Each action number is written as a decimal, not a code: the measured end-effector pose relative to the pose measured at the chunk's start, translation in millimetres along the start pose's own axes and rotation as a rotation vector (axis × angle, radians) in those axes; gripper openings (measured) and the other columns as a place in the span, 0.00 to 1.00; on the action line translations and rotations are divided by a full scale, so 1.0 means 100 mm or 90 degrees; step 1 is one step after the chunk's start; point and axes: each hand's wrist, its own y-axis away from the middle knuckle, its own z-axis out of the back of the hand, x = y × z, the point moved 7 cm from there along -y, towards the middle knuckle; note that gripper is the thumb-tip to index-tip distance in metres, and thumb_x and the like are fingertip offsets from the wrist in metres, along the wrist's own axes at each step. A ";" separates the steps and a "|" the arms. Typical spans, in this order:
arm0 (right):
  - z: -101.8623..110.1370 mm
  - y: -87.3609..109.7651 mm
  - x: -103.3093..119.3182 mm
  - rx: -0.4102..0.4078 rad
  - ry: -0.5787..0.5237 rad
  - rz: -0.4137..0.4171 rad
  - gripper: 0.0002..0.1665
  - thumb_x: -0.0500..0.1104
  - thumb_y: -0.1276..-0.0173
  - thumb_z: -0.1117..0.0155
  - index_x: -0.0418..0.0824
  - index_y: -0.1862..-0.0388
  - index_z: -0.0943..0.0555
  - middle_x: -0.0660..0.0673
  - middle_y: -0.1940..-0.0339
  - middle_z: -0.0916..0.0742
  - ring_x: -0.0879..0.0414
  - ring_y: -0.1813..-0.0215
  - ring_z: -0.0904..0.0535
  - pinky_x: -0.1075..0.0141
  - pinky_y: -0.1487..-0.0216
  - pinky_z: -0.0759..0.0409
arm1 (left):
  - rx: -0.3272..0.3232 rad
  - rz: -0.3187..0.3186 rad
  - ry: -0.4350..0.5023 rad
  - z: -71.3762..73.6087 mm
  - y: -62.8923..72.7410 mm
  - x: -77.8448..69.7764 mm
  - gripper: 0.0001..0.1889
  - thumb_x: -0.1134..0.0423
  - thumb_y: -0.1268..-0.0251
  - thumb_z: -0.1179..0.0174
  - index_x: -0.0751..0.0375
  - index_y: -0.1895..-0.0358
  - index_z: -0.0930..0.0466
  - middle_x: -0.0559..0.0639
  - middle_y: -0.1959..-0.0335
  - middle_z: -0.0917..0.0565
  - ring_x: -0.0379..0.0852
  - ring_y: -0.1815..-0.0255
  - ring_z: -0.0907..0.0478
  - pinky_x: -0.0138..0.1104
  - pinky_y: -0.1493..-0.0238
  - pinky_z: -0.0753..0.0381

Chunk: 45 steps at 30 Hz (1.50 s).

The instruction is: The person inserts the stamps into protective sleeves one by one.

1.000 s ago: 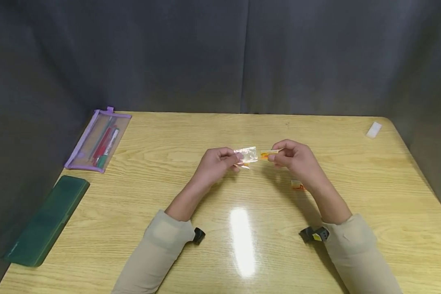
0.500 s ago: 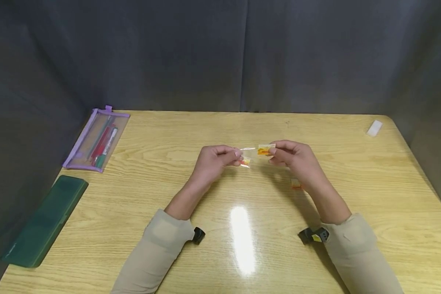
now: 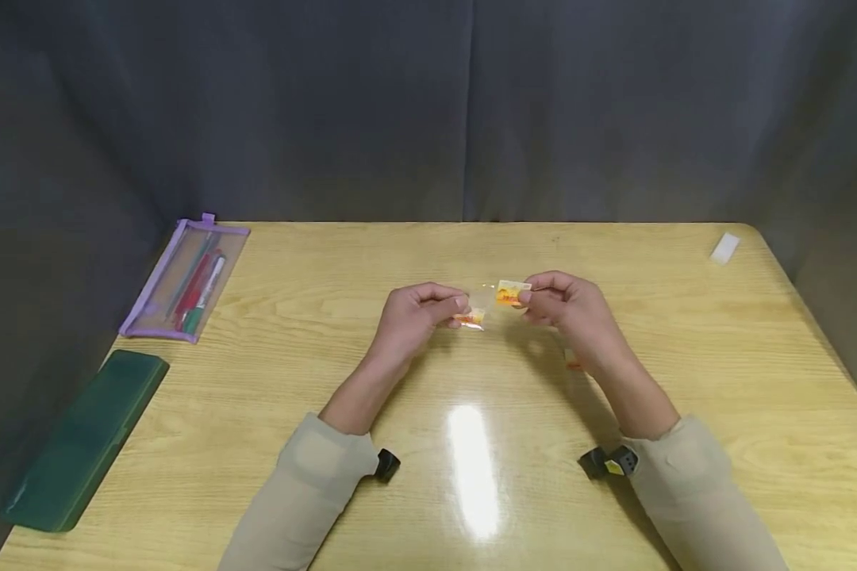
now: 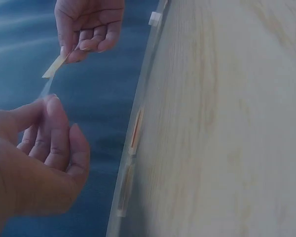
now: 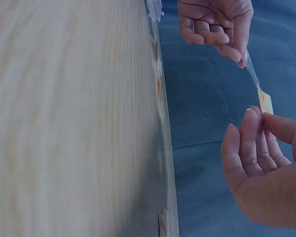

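Head view: one yellow-orange printed slip (image 3: 510,293), aloft, was pinched by fingers of the right hand (image 3: 567,308); its clear film (image 5: 252,70), by the left hand's (image 3: 421,314). Film and slip appeared not yet parted. Two similar slips (image 3: 472,319) lay on the surface (image 3: 314,333) below.

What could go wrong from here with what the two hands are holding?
The clear film in the left hand seems to meet the printed piece in the right hand; a hard pull might tear or part them.
Both hands pinch with fingertips above the table, so something could slip and drop.
Another printed piece, partly hidden by the right wrist in the head view, could be brushed aside.
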 end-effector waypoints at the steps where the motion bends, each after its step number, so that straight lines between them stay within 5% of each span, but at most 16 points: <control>1: 0.00 0.01 -0.01 -0.002 -0.003 0.001 0.13 0.44 0.26 0.36 0.38 0.49 0.21 0.59 0.68 0.12 0.58 0.62 0.13 0.65 0.50 0.14 | -0.001 0.000 -0.003 0.00 0.01 0.01 0.12 0.61 0.32 0.33 0.69 0.55 0.12 0.59 0.58 0.11 0.65 0.58 0.14 0.48 0.48 0.13; 6: 0.00 0.02 0.00 -0.005 -0.009 0.011 0.12 0.44 0.26 0.36 0.39 0.49 0.21 0.60 0.68 0.11 0.58 0.63 0.13 0.66 0.51 0.15 | -0.010 -0.010 -0.036 0.02 0.02 0.03 0.18 0.54 0.31 0.33 0.71 0.59 0.12 0.63 0.63 0.11 0.70 0.61 0.15 0.35 0.55 0.12; 11: -0.02 0.03 0.01 0.001 -0.016 0.012 0.12 0.44 0.26 0.36 0.40 0.49 0.21 0.60 0.68 0.10 0.59 0.63 0.13 0.65 0.50 0.15 | -0.013 -0.015 -0.056 0.05 0.03 0.00 0.18 0.54 0.32 0.33 0.70 0.59 0.11 0.52 0.69 0.11 0.71 0.61 0.15 0.41 0.53 0.14; 21: -0.04 0.03 0.02 0.006 -0.031 0.005 0.09 0.42 0.26 0.36 0.40 0.51 0.21 0.60 0.69 0.10 0.60 0.65 0.13 0.67 0.52 0.16 | -0.033 -0.025 -0.100 0.08 0.03 -0.04 0.18 0.51 0.33 0.32 0.66 0.60 0.09 0.53 0.72 0.12 0.48 0.67 0.15 0.33 0.70 0.32; 28: -0.08 0.02 0.00 0.027 0.007 -0.003 0.15 0.44 0.25 0.37 0.36 0.46 0.22 0.61 0.67 0.11 0.58 0.63 0.13 0.65 0.50 0.18 | -0.034 -0.031 -0.105 0.08 0.03 -0.05 0.15 0.51 0.34 0.31 0.61 0.64 0.08 0.47 0.75 0.13 0.46 0.64 0.17 0.34 0.66 0.30; 38: -0.09 0.03 0.00 0.047 0.031 -0.015 0.19 0.48 0.24 0.37 0.35 0.46 0.20 0.59 0.68 0.10 0.57 0.64 0.15 0.62 0.50 0.16 | -0.024 -0.038 -0.107 0.07 0.01 -0.07 0.15 0.51 0.34 0.31 0.63 0.64 0.09 0.62 0.65 0.12 0.45 0.67 0.17 0.34 0.66 0.29; 45: -0.11 0.03 -0.01 0.052 0.037 -0.016 0.18 0.48 0.25 0.37 0.34 0.47 0.19 0.57 0.69 0.10 0.55 0.65 0.15 0.60 0.51 0.15 | -0.031 -0.044 -0.116 0.10 0.02 -0.08 0.15 0.50 0.34 0.31 0.61 0.64 0.09 0.65 0.62 0.12 0.53 0.64 0.19 0.32 0.72 0.35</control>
